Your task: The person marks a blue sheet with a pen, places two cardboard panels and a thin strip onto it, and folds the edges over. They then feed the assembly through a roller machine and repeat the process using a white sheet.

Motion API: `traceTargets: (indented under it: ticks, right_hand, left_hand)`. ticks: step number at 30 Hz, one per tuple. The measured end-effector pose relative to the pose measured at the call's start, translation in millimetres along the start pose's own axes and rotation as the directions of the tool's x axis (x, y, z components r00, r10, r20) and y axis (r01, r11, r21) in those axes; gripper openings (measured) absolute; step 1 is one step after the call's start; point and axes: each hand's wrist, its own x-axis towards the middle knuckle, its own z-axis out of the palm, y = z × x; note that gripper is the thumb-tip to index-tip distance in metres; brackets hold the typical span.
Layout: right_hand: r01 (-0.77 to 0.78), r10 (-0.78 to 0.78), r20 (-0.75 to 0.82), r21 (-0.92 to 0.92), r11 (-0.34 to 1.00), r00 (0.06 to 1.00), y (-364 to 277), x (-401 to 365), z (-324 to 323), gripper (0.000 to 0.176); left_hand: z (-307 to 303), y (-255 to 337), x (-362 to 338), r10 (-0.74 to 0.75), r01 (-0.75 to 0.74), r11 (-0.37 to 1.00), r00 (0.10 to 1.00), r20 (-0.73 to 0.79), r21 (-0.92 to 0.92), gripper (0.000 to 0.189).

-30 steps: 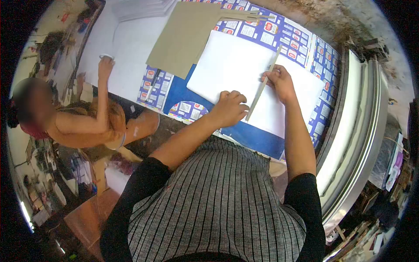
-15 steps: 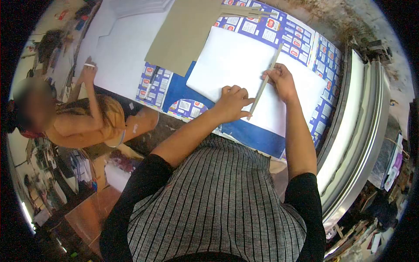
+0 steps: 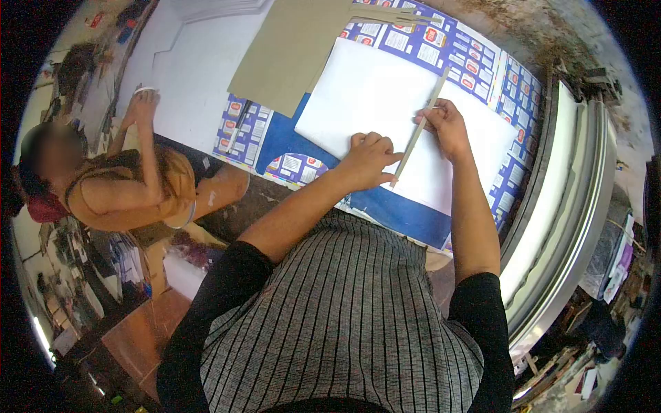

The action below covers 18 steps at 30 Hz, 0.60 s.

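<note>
1. The two hands are apart, one near each half of the thin strip. The right hand pinches it above its middle, with thumb and fingers together. The left hand is open, with its thumb and pointing finger spread along the strip's side, by the near end. They look like they touch it.
2. The thin strip lies at a slant across the white sheet. Its far end reaches the white sheet's top edge.
3. It looks skinny and easy to bend, so a soft pinch seems best. A hard squeeze could bend it. Guiding both halves the same amount should help stop it twisting.
4. The white sheet could slide if an arm rubs it, so light arms seem wise.
5. The white sheet sits on a blue sheet and printed paper on the surface. A big gray board lies beside it, with more strips near the top.
6. I cannot make out any box or cup for sure, so I cannot tell what one might hold.
7. Another person sits at the side, with hands by a small white ring.
</note>
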Motion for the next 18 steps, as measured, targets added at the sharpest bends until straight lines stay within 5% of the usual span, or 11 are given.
traceTargets:
  ticks: [18]
  right_hand:
    - [-0.002, 0.002, -0.012, -0.003, 1.0, 1.0, 1.6, 2.3, 0.5, 0.042]
  left_hand:
    - [-2.4, 0.6, 0.5, -0.017, 0.017, 1.0, 1.0, 0.002, -0.017, 0.053]
